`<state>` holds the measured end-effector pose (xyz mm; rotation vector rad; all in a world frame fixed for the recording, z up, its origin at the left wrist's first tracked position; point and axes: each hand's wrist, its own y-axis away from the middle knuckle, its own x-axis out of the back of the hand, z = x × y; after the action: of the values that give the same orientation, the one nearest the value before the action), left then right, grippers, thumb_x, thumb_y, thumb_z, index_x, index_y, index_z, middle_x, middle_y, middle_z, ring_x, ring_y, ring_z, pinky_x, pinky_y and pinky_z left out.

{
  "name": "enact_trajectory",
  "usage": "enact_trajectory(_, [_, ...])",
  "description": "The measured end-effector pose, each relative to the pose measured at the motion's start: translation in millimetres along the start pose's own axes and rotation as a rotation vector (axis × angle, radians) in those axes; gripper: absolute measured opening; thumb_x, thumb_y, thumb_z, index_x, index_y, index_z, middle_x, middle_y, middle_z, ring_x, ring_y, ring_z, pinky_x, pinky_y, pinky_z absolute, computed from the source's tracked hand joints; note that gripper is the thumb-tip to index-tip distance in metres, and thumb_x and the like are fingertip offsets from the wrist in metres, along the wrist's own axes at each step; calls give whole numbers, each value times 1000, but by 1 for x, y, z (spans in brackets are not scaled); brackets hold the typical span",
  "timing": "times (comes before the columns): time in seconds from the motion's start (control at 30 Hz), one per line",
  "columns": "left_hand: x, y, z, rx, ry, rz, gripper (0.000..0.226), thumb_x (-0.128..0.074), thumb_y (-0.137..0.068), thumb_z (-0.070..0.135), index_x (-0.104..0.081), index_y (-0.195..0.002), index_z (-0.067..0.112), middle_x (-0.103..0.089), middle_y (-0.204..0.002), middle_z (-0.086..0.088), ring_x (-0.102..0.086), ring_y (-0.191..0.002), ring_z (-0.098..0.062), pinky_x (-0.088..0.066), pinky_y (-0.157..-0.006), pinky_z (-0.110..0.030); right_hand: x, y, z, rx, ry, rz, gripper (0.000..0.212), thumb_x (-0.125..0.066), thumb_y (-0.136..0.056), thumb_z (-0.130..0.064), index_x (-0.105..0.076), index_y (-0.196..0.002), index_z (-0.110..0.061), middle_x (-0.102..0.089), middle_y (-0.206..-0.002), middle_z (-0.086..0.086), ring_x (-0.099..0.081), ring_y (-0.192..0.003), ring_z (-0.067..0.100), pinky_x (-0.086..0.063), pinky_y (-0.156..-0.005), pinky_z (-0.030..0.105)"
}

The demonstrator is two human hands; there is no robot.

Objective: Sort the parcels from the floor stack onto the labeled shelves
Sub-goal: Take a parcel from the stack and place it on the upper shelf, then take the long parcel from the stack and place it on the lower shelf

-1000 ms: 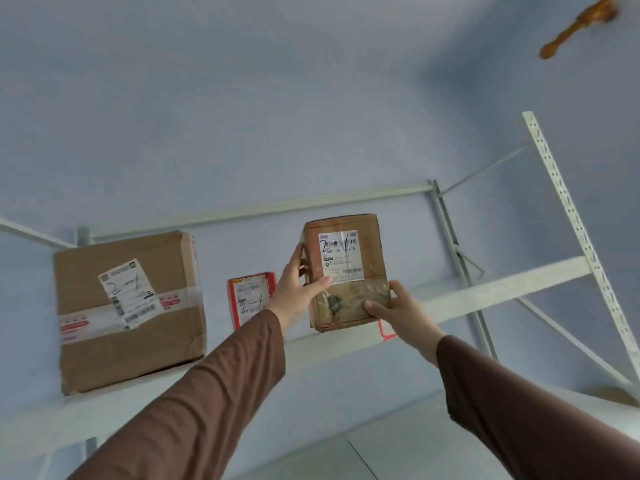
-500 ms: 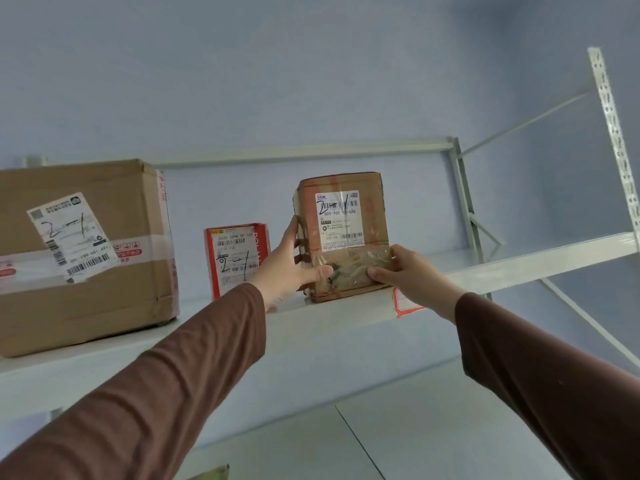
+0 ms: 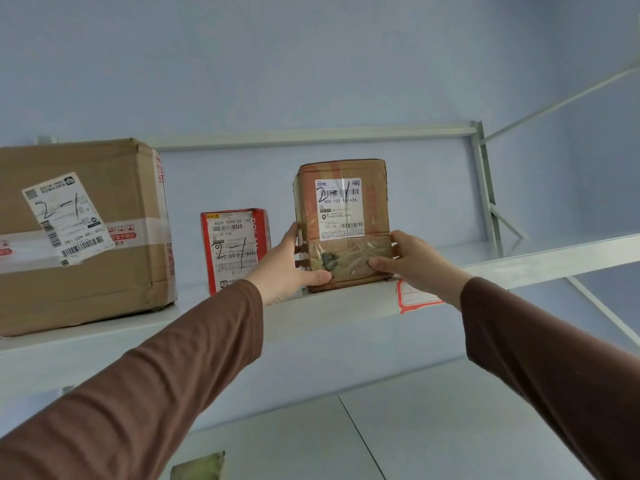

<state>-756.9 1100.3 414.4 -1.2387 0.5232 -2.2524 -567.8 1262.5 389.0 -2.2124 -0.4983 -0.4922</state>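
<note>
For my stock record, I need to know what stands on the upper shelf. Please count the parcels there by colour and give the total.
Brown cardboard parcels: 2, the large box at the left and the small taped parcel that both hands hold upright on the shelf
Red parcels: 1, the red box between them
Total: 3

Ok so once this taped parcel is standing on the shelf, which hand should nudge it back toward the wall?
Probably the right hand: its thumb lies across the taped brown parcel's front face, with open shelf beside it. The left hand is hemmed in by the red parcel.
</note>
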Motion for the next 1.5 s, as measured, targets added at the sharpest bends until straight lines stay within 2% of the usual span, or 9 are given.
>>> enact_trajectory(0.17, [-5, -10, 3, 47, -49, -12, 102, -80, -84, 20, -10, -158, 23, -45, -126, 16, -47, -116, -5, -36, -76, 0, -4, -14, 1, -26, 86, -23, 40, -73, -92, -37, -57, -121, -15, -70, -110, 5, -68, -96, 26, -58, -89, 43])
enact_trajectory(0.23, [-7, -14, 5, 71, -58, -17, 105, -80, -85, 21, -6, -159, 21, -47, -142, 7, -48, -127, -11, -34, -92, -12, -6, -22, 2, -43, 108, -35, 42, -73, -92, -36, -57, -123, -14, -70, -112, 5, -68, -99, 26, -56, -93, 46])
enact_trajectory(0.33, [-8, -21, 4, 111, -71, -30, 106, -78, -87, 20, -1, -159, 18, -40, -156, -3, -41, -141, -19, -31, -95, -17, -8, -33, 3, -56, 183, -50, 45, -73, -92, -38, -57, -125, -12, -68, -116, 7, -65, -103, 28, -54, -96, 47])
enact_trajectory(0.77, [-15, -34, -1, 182, -124, -7, 110, -78, -87, 20, 5, -159, 14, -35, -159, -6, -41, -141, -24, -32, -95, -19, -17, -45, 2, -87, 329, -62, 45, -64, -99, -32, -50, -136, -9, -62, -130, 10, -58, -111, 27, -48, -91, 35])
enact_trajectory(0.93, [-13, -30, 1, 180, -209, -4, 127, -81, -83, 35, 21, -157, 18, -26, -164, -12, -42, -140, -29, -39, -102, -26, -9, -36, 3, -90, 305, 14, 73, -67, -98, -30, -27, -156, -12, -55, -145, 13, -56, -127, 32, -47, -104, 42])
enact_trajectory(1.07, [-14, -18, 4, -26, -230, 187, 129, -82, -81, 37, 20, -157, 19, 12, -168, -5, 2, -155, -22, -7, -125, -36, 6, -6, 8, -46, 248, 178, 78, -67, -97, -36, -24, -158, -15, -47, -154, 11, -47, -137, 33, -40, -113, 46])
enact_trajectory(1.2, [-35, 2, 17, -374, -317, 337, 114, -75, -88, 33, 11, -159, 13, 14, -168, -7, 11, -155, -21, 5, -124, -31, 19, 46, 9, -7, 365, 396, 64, -63, -97, -36, -36, -152, -17, -49, -150, 7, -43, -137, 31, -37, -111, 46])
enact_trajectory(1.37, [-97, 33, 45, -610, -245, 141, 101, -67, -93, 33, 6, -160, 13, 11, -168, -6, 10, -155, -21, 4, -123, -29, 27, 143, 11, -78, 521, 543, 59, -64, -94, -33, -44, -148, -17, -52, -143, 5, -39, -136, 31, -35, -112, 48])
enact_trajectory(1.5, [-159, 78, 68, -728, -206, -123, 100, -63, -95, 38, 8, -159, 10, 13, -167, -8, 12, -155, -23, 4, -125, -34, 36, 248, 4, -280, 770, 537, 68, -62, -95, -40, -36, -154, -21, -39, -159, 2, -30, -147, 28, -23, -122, 48])
